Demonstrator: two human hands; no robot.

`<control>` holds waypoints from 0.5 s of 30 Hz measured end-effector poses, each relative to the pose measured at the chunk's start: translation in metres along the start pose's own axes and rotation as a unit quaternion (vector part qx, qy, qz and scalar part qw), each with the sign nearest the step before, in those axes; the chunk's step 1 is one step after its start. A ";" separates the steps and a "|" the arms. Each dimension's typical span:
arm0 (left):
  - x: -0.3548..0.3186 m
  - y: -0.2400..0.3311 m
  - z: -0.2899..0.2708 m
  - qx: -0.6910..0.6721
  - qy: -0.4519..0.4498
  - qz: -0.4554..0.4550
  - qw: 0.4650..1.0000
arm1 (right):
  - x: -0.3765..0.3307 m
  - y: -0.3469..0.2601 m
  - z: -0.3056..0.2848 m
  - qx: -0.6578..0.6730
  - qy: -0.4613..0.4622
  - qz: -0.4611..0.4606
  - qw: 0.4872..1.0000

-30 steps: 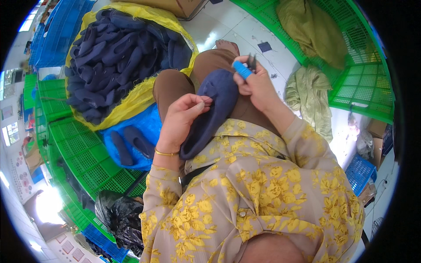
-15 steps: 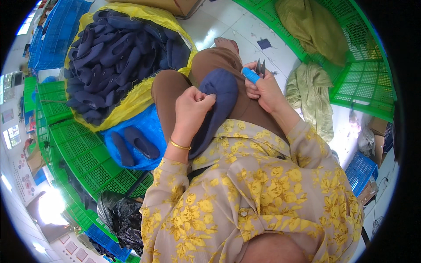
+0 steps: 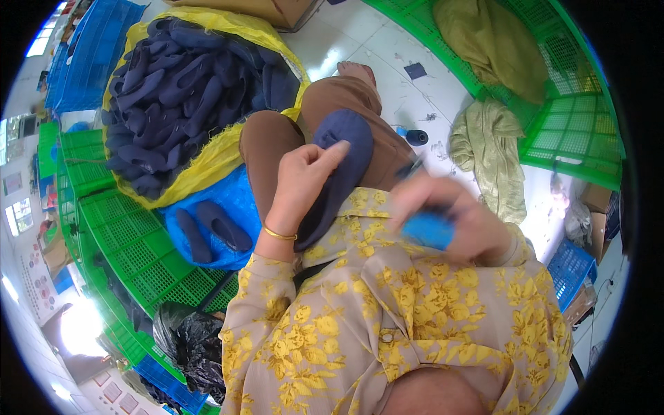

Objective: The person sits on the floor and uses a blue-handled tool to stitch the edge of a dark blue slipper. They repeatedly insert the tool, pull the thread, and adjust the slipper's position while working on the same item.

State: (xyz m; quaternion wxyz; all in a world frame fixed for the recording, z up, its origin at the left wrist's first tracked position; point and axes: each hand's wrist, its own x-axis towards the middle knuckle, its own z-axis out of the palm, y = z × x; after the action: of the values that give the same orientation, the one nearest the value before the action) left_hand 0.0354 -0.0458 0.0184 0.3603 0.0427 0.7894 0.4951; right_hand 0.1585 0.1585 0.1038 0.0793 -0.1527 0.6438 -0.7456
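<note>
A navy cloth shoe (image 3: 353, 142) lies across my lap, its rounded end on my right thigh. My left hand (image 3: 304, 176) pinches it near that end, thumb and forefinger together, with a gold bracelet on the wrist. To the right, my right hand (image 3: 460, 214) is smeared by motion above my shirt. A blue wrap covers one of its fingers. Dark blades of small thread snips (image 3: 411, 167) stick out from this hand, blurred and apart from the shoe.
Piled navy shoes (image 3: 187, 90) fill a yellow sack (image 3: 294, 52) at the far left. Nearer, a pair of shoes (image 3: 221, 225) rests on blue plastic (image 3: 176, 242). Green crates (image 3: 138, 242) flank both sides. A dark spool (image 3: 417, 137) and an olive cloth (image 3: 487, 138) are on the right.
My right hand has swung back toward my body with the snips, uncovering the spool on the floor. My left hand stays at the shoe, its thumb now more extended.
</note>
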 end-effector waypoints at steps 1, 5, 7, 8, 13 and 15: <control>-0.005 0.003 0.000 0.040 0.002 0.022 0.999 | 0.005 -0.008 0.007 -0.016 -0.111 -0.002 0.994; -0.013 0.005 -0.006 0.043 -0.033 0.063 0.997 | 0.020 0.020 0.023 -0.058 -0.041 -0.042 0.997; -0.018 0.003 -0.012 -0.058 -0.075 0.061 0.994 | 0.031 0.040 0.011 -0.152 0.069 0.055 0.984; -0.022 0.005 -0.014 -0.058 -0.083 0.046 0.994 | 0.038 0.056 0.008 -0.196 0.130 0.033 0.972; -0.024 -0.006 -0.018 -0.150 -0.083 0.079 0.982 | 0.045 0.089 -0.004 -0.351 0.045 0.053 0.934; -0.022 -0.008 -0.018 -0.155 -0.080 0.070 0.982 | 0.047 0.088 -0.009 -0.351 0.008 0.053 0.935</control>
State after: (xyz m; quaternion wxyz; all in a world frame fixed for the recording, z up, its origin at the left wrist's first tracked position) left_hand 0.0425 -0.0732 0.0277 0.3889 0.0805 0.6673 0.6301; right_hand 0.1042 0.1386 0.0215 0.0554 -0.1304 0.8721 -0.4684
